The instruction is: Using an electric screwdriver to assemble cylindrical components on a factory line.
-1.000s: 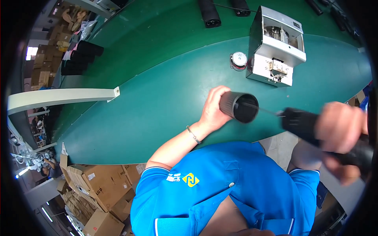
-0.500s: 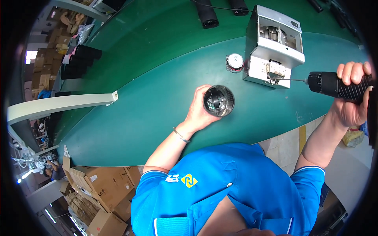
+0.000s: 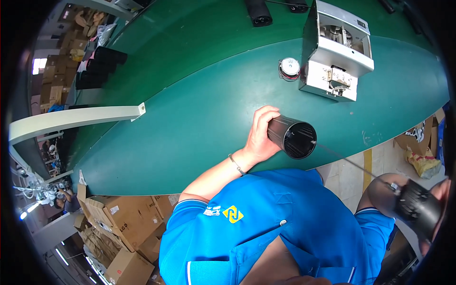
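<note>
- Head view: one black perforated tube (image 3: 284,128) above the green table (image 3: 204,109), mouth facing right; dark inside, contents unclear.
- Left hand (image 3: 262,135): fingers wrapped round the tube.
- Right hand (image 3: 441,191), partly cut off: fingers grasping one black driver (image 3: 417,206); bit (image 3: 349,161) tip at tube mouth, cannot tell whether inside.
- One white machine (image 3: 343,56), metal parts in its bay; one round part (image 3: 290,66) beside it.
- Two black cylinders (image 3: 259,13) beyond.
</note>
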Demonstrator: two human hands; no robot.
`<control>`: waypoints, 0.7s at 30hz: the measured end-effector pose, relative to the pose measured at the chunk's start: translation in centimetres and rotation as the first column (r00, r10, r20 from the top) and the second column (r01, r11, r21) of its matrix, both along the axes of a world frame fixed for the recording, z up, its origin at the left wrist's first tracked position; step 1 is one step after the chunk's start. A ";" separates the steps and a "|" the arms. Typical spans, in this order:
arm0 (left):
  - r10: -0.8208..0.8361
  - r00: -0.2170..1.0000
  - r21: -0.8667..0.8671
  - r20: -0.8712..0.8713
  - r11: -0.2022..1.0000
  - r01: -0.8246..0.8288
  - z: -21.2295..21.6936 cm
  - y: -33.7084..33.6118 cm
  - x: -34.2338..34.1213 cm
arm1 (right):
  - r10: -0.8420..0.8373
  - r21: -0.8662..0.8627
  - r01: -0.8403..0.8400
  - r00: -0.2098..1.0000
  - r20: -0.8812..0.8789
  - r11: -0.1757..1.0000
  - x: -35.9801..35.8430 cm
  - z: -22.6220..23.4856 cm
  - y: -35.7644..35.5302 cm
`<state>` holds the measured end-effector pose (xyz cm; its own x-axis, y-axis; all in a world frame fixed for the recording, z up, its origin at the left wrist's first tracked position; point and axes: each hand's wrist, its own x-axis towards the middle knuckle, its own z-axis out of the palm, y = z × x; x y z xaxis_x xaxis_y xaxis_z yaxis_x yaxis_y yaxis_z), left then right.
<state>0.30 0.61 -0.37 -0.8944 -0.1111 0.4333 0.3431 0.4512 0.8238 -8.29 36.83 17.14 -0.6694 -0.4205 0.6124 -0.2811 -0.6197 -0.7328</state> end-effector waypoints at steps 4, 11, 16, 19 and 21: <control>-0.041 0.999 0.003 0.004 0.999 0.041 0.2 0.0 0.4 | 0.050 0.046 -0.050 0.999 -0.009 0.998 2.7 2.5 -9.2; -0.046 0.999 -0.023 0.027 0.999 0.046 0.4 0.1 0.4 | 0.135 0.117 -0.114 0.971 -0.198 0.987 0.9 2.2 -17.8; -0.042 0.998 -0.023 0.048 0.999 0.043 0.6 -0.1 0.4 | 0.183 0.185 -0.150 0.967 -0.176 0.971 0.5 1.7 -18.0; -0.030 0.999 -0.009 0.041 0.999 0.030 0.2 -0.1 0.4 | 0.206 0.198 -0.172 0.964 -0.170 0.965 0.3 1.5 -17.9; -0.018 0.999 0.004 0.032 1.000 0.018 0.1 -0.1 0.4 | 0.229 0.210 -0.193 0.959 -0.167 0.959 0.2 1.4 -18.0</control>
<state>0.68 0.52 -0.29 -0.9098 -0.0964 0.4037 0.3241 0.4425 0.8361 -8.10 18.88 18.54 -0.4336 -0.6602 0.6133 -0.3026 -0.5344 -0.7892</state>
